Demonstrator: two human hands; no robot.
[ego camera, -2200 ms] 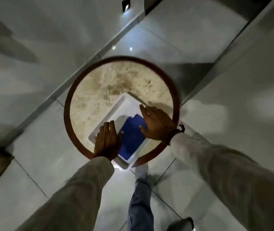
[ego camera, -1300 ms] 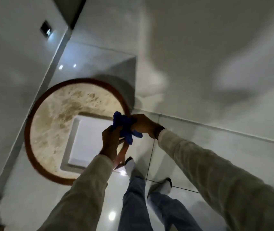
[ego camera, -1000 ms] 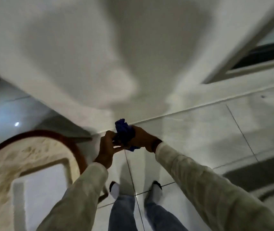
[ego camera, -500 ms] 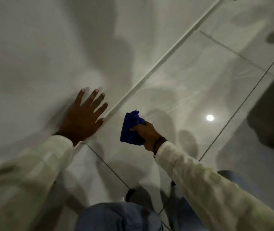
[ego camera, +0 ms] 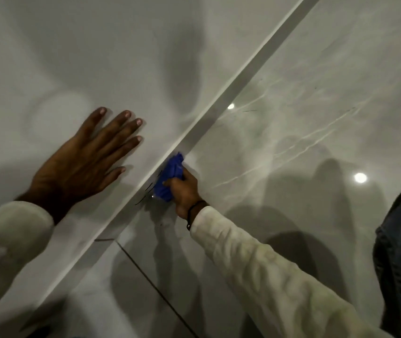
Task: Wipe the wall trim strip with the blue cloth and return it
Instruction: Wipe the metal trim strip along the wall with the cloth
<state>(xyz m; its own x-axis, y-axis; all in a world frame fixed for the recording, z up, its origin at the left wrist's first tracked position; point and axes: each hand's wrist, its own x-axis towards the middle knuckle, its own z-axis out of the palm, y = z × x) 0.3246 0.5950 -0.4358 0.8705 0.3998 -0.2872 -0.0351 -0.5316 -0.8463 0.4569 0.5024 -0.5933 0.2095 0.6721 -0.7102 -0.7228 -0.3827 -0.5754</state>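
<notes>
The right hand has a tight grip on the bunched blue cloth, pressed on the trim strip. Above the strip, the left hand lies flat and open. The cloth looks soft and light; hold it bunched.

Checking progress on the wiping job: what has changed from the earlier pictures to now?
The blue cloth, lifted from the white tray on the round table, is now pressed against the trim strip by the right hand. The left hand let go of it and lies flat on the wall.
</notes>
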